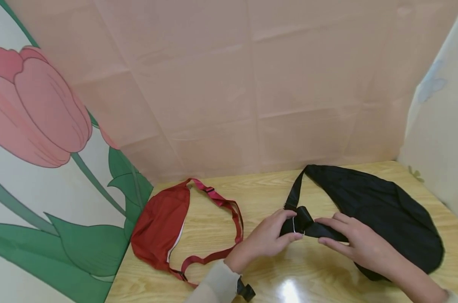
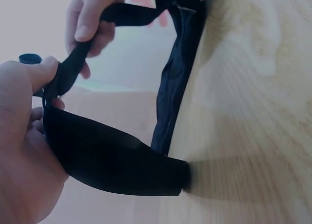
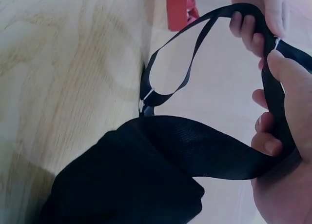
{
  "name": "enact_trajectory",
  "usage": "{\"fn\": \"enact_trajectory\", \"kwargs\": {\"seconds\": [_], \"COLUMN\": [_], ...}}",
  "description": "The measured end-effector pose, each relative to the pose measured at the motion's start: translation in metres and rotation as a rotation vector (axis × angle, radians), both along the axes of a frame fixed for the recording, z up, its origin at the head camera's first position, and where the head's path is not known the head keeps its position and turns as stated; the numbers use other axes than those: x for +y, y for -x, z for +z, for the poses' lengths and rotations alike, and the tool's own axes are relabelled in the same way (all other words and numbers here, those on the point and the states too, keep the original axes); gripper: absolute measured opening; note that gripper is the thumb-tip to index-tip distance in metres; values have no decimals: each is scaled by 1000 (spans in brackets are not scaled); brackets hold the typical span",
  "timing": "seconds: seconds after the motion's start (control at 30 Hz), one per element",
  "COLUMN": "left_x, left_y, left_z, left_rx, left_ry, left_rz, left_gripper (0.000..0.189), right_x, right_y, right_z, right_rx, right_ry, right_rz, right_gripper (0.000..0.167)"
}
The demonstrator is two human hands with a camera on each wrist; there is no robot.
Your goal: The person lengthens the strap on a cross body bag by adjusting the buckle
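A black sling bag (image 1: 392, 210) lies on the right side of the table, its strap (image 1: 325, 231) raised toward both hands. My left hand (image 1: 270, 235) pinches the strap by a thin metal slider (image 1: 294, 225), where a loop of webbing stands up. Just to the right, my right hand (image 1: 359, 240) holds the strap between thumb and fingers. In the left wrist view, webbing runs taut between the two hands. The right wrist view shows the strap (image 3: 204, 146) passing from the bag into my right hand, with a second slider (image 3: 146, 99) lower on the strap.
To the left lies a red waist bag (image 1: 162, 227) with its strap looped out and a black buckle (image 1: 246, 291) near my left sleeve. A pinkish cloth (image 1: 214, 84) hangs behind the wooden table (image 1: 267, 273). Tulip-printed covering (image 1: 54, 109) borders the left side.
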State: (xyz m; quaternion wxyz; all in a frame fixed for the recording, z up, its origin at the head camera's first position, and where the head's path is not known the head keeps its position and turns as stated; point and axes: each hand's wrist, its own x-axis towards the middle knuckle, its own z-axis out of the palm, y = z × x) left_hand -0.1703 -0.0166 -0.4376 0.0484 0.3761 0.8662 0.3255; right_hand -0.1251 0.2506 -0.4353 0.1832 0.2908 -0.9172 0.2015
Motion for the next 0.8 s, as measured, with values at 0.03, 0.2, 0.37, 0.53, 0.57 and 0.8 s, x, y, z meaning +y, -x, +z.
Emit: {"fn": "enact_trajectory", "kwargs": {"seconds": [0.03, 0.2, 0.37, 0.53, 0.57, 0.8], "left_x": [0, 2, 3, 2, 1, -3], "left_y": [0, 0, 0, -1, -1, 0], "left_z": [0, -1, -1, -2, -2, -1], "left_rx": [4, 11, 16, 5, 3, -3], "left_ry": [2, 8, 2, -3, -4, -27], "left_rz": [-3, -9, -5, 4, 4, 10], "left_gripper": [60, 58, 58, 58, 59, 59], "right_x": [0, -5, -10, -12, -12, -5], "right_y": [1, 2, 2, 2, 1, 0], "right_z": [-1, -3, -6, -8, -8, -4], "right_rx": [3, 11, -25, 11, 22, 55], "right_ry": [-1, 5, 34, 63, 64, 47], "right_rz": [-1, -7, -1, 38, 42, 5], "right_gripper": [44, 44, 44, 48, 49, 49]}}
